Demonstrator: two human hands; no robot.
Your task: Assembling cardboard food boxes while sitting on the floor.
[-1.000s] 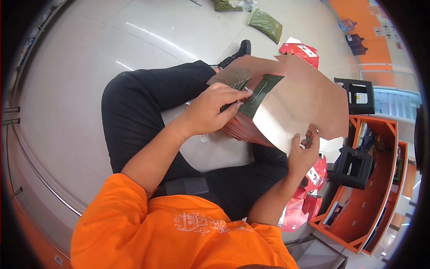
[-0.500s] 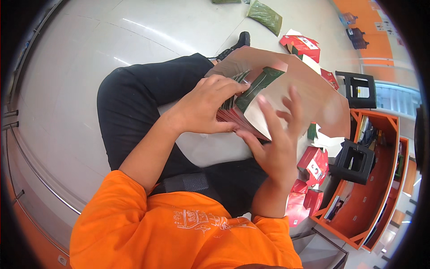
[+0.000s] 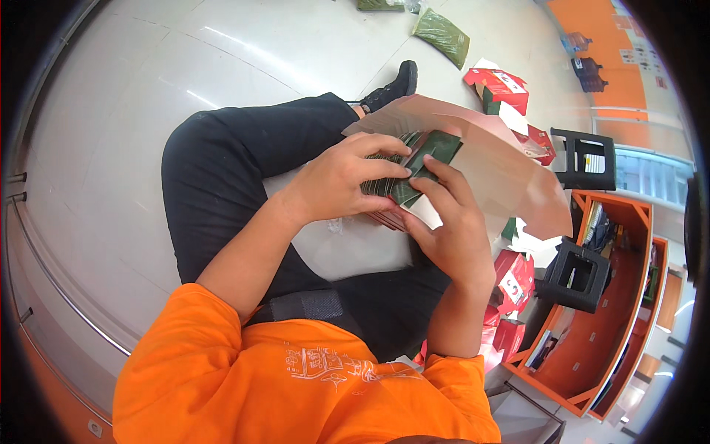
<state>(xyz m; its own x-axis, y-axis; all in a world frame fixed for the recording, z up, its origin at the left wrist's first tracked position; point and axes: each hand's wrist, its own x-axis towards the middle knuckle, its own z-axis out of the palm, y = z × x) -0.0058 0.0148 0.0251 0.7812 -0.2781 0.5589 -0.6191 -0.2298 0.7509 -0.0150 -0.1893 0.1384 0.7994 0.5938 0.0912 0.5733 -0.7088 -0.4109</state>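
Note:
A thick stack of flat cardboard box sheets [image 3: 518,174] fans out over my lap, pale brown on the upper face, with dark green flaps [image 3: 441,144] along its left part. My left hand [image 3: 336,174] grips the left edge of the stack, fingers over the green flaps and thumb at the near side. My right hand [image 3: 451,211] pinches the topmost green flap, fingertips on its face and thumb near the left thumb. The two hands almost meet there. The lower sheets' edges are partly hidden beneath my hands.
Red folded boxes [image 3: 514,281] lie on the floor at my right, with another red box [image 3: 499,87] farther off. Two black stools [image 3: 575,275] stand beside an orange shelf [image 3: 592,348]. A green plastic-wrapped packet [image 3: 442,37] lies beyond my black shoe [image 3: 393,87].
My right hand has come down from a raised, spread pose onto the top green flap, which now lies lower and flatter. My left fingers have spread along the stack's edge.

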